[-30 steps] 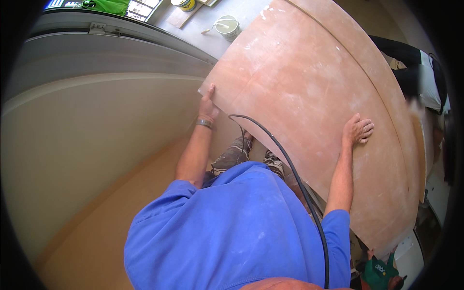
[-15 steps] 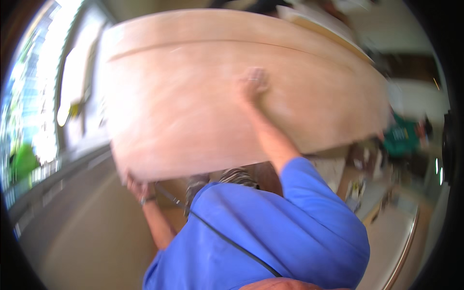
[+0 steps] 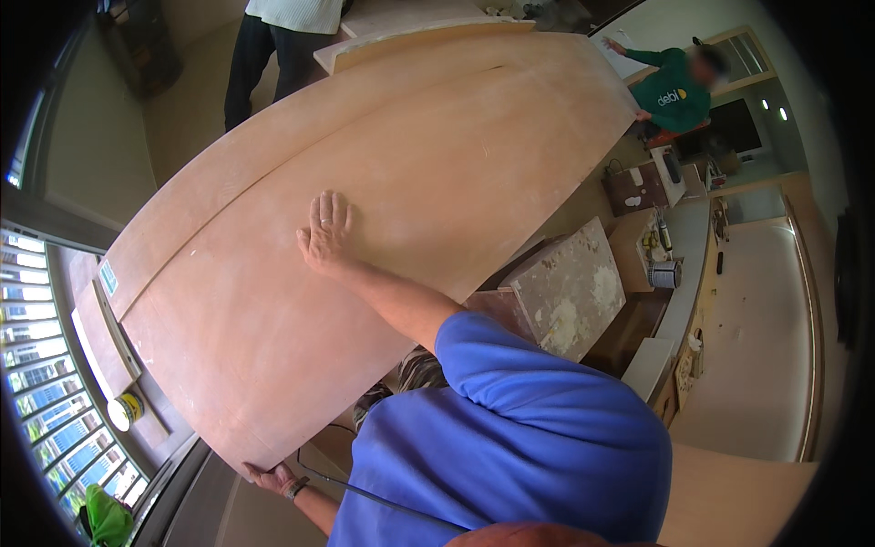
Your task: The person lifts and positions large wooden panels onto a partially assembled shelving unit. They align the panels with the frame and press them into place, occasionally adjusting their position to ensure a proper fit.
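A large pale plywood panel (image 3: 401, 182) with a long groove along its far side stretches from my lower left to the upper right. My left hand (image 3: 272, 479), a band on its wrist, grips the panel's near-left corner, with part of the fingers hidden under the edge. My right hand (image 3: 326, 230) lies flat on the panel's upper face, fingers spread and holding nothing. At the far right end, a person in a green top (image 3: 673, 96) has one hand on the panel's edge and the other raised.
Another person (image 3: 278, 41) in a white top and dark trousers stands beyond the panel. A paint-spotted wooden box (image 3: 565, 287) and a metal can (image 3: 665, 273) are to the right. A barred window (image 3: 68, 383) and a yellow-and-white tub (image 3: 126, 412) stand left. A black cable (image 3: 383, 500) crosses my shirt.
The panel now slants across the view, its left end lower and its right end higher. My right hand appears farther left and lower; my left hand stays at the corner.
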The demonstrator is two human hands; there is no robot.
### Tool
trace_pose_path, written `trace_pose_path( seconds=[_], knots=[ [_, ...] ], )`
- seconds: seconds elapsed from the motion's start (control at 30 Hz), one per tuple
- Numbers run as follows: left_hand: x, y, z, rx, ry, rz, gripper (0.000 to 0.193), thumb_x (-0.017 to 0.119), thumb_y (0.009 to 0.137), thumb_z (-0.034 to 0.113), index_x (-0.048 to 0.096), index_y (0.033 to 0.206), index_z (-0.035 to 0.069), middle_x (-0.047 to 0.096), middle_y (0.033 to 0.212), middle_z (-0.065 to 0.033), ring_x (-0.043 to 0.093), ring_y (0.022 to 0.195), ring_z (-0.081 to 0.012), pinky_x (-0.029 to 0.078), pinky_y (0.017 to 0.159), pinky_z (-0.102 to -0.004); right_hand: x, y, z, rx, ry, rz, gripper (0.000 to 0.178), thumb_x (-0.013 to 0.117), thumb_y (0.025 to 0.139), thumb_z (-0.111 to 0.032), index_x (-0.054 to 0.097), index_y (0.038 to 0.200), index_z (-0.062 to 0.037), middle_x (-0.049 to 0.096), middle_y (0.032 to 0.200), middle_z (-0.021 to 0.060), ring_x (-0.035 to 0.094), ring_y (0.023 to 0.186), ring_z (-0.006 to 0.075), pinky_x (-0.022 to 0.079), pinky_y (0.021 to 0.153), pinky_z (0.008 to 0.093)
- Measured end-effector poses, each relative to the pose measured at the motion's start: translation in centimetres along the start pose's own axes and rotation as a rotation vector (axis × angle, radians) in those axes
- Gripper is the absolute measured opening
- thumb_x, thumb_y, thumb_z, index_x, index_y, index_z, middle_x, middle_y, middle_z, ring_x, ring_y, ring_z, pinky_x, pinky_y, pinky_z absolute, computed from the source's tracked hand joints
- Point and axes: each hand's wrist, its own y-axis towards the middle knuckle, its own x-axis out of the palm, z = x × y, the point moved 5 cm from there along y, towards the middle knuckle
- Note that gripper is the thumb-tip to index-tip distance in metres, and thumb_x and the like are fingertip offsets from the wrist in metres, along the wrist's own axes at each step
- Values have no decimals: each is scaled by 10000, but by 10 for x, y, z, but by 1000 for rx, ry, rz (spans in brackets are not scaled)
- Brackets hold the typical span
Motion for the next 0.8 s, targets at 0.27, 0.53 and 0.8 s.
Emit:
trace_pose_path(
  seconds=[0.27, 0.53, 0.8],
  knots=[
    [-18, 16, 6, -41, 47, -12, 485, 565, 870, 292, 456, 1262, 28, 446, 1319, -132, 428, 1191, -288, 342, 1017, -467, -5, 1, 1, 16, 56, -47, 676, 368, 893, -407, 218, 1370, 48, 150, 1453, 207, 106, 1351, 353, 83, 1062, 547],
    [-10, 10, 4, -3, 90, -17, 500, 570, 867, 287, 445, 1266, 13, 459, 1308, -130, 437, 1185, -290, 348, 1014, -473, -7, -2, 6, -1, 101, 10, 649, 416, 879, -378, 266, 1353, 39, 184, 1439, 219, 136, 1342, 363, 112, 1053, 555],
    [-25, 25, 9, -10, 22, -73, 486, 595, 854, 254, 456, 1258, 23, 466, 1302, -122, 444, 1182, -283, 348, 1012, -475, -42, 36, 54, -381, 508, -561, 576, 411, 885, -453, 464, 1252, -12, 382, 1330, 251, 332, 1275, 330, 240, 1063, 405]
  ],
)
